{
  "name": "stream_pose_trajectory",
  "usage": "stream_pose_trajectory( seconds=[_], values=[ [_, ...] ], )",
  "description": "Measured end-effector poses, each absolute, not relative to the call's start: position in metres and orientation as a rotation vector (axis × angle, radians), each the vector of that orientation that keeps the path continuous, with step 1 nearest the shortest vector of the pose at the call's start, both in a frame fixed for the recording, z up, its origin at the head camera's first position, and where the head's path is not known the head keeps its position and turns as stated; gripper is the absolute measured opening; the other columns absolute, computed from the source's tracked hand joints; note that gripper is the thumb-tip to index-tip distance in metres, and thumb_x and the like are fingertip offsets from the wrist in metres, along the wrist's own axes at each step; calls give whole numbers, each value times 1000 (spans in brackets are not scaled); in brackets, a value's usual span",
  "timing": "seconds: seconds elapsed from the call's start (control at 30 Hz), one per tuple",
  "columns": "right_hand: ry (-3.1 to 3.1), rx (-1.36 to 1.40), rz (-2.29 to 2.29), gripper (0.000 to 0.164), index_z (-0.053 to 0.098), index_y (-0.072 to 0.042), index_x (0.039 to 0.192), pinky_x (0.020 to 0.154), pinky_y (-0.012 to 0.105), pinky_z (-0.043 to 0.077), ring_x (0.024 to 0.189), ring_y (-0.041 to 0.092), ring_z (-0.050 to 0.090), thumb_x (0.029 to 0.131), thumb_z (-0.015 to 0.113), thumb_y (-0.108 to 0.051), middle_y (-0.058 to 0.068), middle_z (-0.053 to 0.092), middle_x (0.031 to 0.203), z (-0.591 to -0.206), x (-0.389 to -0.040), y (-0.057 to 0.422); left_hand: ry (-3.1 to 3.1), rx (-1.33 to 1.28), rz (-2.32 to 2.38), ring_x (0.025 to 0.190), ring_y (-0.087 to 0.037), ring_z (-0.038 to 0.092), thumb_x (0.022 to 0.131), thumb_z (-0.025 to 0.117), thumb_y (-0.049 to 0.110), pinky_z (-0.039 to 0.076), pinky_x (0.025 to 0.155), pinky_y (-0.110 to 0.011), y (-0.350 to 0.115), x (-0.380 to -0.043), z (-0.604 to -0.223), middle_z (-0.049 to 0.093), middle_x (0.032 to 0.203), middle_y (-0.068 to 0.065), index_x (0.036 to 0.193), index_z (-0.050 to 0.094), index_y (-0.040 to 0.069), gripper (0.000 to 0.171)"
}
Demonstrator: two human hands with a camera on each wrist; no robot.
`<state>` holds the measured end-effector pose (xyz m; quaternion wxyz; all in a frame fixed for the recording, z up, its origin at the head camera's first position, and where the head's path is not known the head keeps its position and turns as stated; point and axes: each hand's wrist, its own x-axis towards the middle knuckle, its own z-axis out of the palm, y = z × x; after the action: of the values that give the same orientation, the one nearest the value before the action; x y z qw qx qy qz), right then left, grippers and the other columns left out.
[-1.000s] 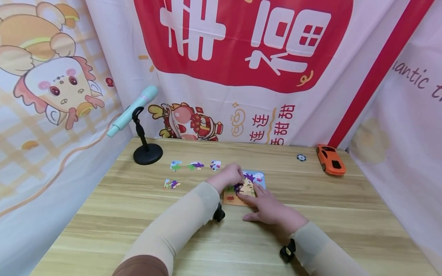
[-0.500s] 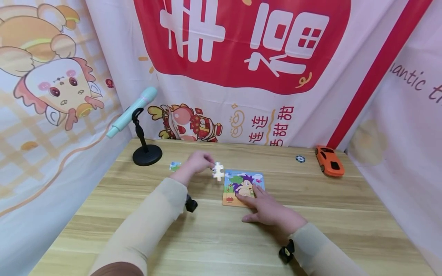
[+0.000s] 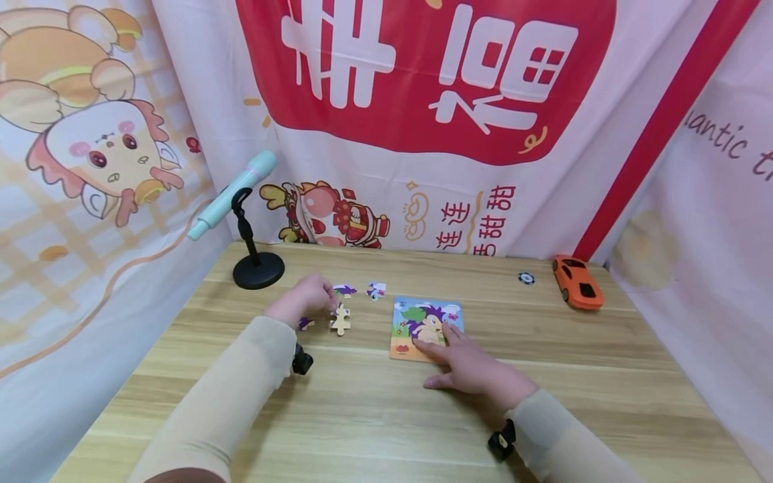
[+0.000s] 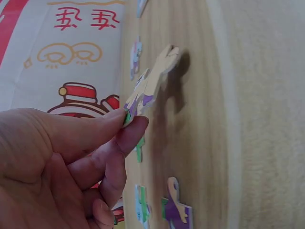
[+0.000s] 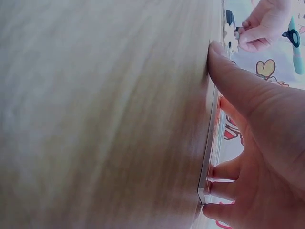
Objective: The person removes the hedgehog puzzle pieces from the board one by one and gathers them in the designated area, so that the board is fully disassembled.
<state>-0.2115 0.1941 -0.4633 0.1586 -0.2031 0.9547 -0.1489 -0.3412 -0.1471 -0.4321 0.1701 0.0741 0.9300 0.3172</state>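
My left hand [image 3: 304, 295] pinches a jigsaw piece [image 4: 157, 78] between thumb and forefinger, a little above the table. In the head view that piece shows a pale side with knobs. Around it lie loose jigsaw pieces: a purple one [image 3: 345, 290], a white and purple one [image 3: 376, 290], and another purple one [image 3: 306, 323] partly hidden by the hand. Fingers extended, my right hand [image 3: 474, 369] rests on the lower right of a square puzzle board [image 3: 398, 349] picturing a purple-spined hedgehog. Its thumb touches the wooden table.
A turquoise microphone [image 3: 232, 198] on a black stand [image 3: 258, 270] is at the back left. An orange toy car [image 3: 578, 282] and a small round chip [image 3: 527, 277] sit at the back right. Printed cloth [image 3: 338, 147] hangs behind the table [image 3: 362, 416].
From over the puzzle board, my left hand has travelled left to the loose pieces, and now holds a piece there. The right hand has stayed on the board.
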Motion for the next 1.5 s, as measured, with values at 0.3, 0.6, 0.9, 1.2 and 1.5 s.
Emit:
stream_pose_trajectory(
  seconds=[0.3, 0.6, 0.9, 1.2, 1.5],
  values=[
    [2718, -551, -444, 76, 32, -52, 148, 108, 66, 18, 146, 44, 6, 81, 63, -67, 21, 3, 162, -461, -213, 193, 2692, 132, 830, 71, -23, 54, 83, 68, 3, 44, 60, -33, -139, -346, -437, 59, 79, -8, 75, 65, 5, 9],
    [2723, -569, -449, 75, 34, -50, 149, 108, 67, 19, 145, 45, 7, 82, 64, -66, 22, 5, 161, -460, -212, 194, 2697, 310, 866, 88, -21, 58, 83, 76, 13, 48, 81, -40, -58, -336, -415, 64, 92, -1, 91, 71, 14, 10],
    [2750, -637, -425, 74, 35, -45, 150, 108, 66, 21, 145, 46, 9, 84, 63, -64, 26, 7, 160, -462, -213, 195, 2570, 554, 798, 80, -17, 59, 82, 79, 15, 50, 73, -34, 23, -312, -432, 64, 86, 1, 90, 70, 13, 12],
    [2780, -736, -460, 72, 42, -36, 150, 109, 63, 20, 143, 49, 14, 86, 65, -60, 31, 15, 157, -463, -212, 195, 2645, 553, 651, 72, -17, 56, 78, 83, 23, 47, 60, -30, 52, -302, -449, 60, 81, -1, 89, 59, 12, 28],
    [2774, -642, -406, 75, 34, -30, 154, 110, 66, 13, 145, 45, 13, 90, 63, -56, 29, 15, 158, -456, -191, 190, 2604, 514, 737, 67, -17, 58, 82, 81, 20, 48, 59, -31, 54, -298, -449, 61, 79, -2, 87, 59, 12, 23]
  ],
)
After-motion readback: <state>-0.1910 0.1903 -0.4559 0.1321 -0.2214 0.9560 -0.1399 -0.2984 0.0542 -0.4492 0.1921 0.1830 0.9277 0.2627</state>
